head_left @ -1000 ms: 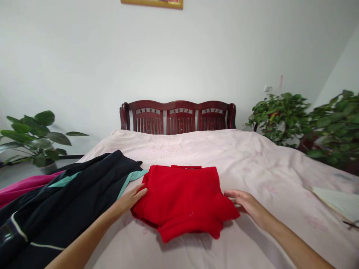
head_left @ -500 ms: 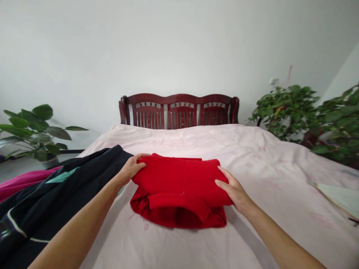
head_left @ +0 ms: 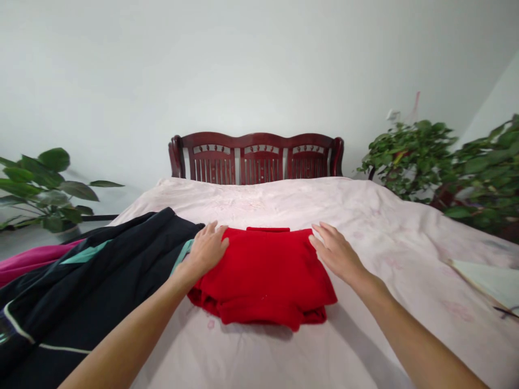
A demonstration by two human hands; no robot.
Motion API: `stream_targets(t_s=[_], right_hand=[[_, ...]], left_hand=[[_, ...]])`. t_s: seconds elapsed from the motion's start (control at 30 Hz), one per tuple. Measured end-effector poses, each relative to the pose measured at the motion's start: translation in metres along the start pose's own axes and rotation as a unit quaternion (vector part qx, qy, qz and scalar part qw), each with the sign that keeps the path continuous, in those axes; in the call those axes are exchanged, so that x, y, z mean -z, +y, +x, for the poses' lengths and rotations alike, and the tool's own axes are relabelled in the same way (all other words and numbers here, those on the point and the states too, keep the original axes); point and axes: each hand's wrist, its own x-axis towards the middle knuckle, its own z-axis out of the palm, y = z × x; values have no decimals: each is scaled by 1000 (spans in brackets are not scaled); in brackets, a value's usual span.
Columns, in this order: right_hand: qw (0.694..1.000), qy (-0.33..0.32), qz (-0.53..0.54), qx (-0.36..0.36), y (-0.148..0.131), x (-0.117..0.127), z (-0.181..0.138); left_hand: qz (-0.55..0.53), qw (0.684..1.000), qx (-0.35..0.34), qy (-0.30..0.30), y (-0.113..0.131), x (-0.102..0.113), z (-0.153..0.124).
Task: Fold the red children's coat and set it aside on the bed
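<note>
My left hand (head_left: 207, 249) lies flat, fingers spread, on the far left corner of the folded red garment (head_left: 263, 275), and my right hand (head_left: 335, 253) rests open, palm down, on its far right edge; neither pinches any cloth. Half a second ago both hands gripped the near part and were carrying it over; now that layer lies doubled on top, so I judge the fold laid and being pressed flat. The red garment sits mid-bed on the pale bedspread (head_left: 284, 205), a little nearer to me than the wooden headboard (head_left: 256, 156).

Just beside my left wrist, a black garment with teal trim (head_left: 101, 270) touches the red bundle's left side, crowding that edge. A magenta cloth (head_left: 28, 260) lies beyond it. A pale sheet (head_left: 486, 280) lies well apart on the right, and potted plants (head_left: 425, 156) flank the bed.
</note>
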Motion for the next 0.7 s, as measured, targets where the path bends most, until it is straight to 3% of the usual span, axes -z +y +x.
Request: stream_targets(t_s=[0.07, 0.13, 0.27, 0.33, 0.43, 0.7], right_hand=[[997, 27, -16, 72, -31, 1, 10], [993, 14, -45, 109, -49, -14, 11], [981, -144, -110, 61, -41, -69, -3], [974, -191, -116, 43, -28, -90, -10], [972, -201, -110, 41, -14, -99, -11], [969, -209, -125, -37, 22, -79, -20]], left_hand=[[31, 997, -58, 30, 26, -6, 7], [56, 994, -91, 39, 39, -26, 8], [86, 993, -86, 12, 27, -78, 1], [87, 993, -79, 5, 15, -94, -1], [90, 992, -88, -6, 4, -100, 2], [143, 984, -106, -9, -19, -89, -9]])
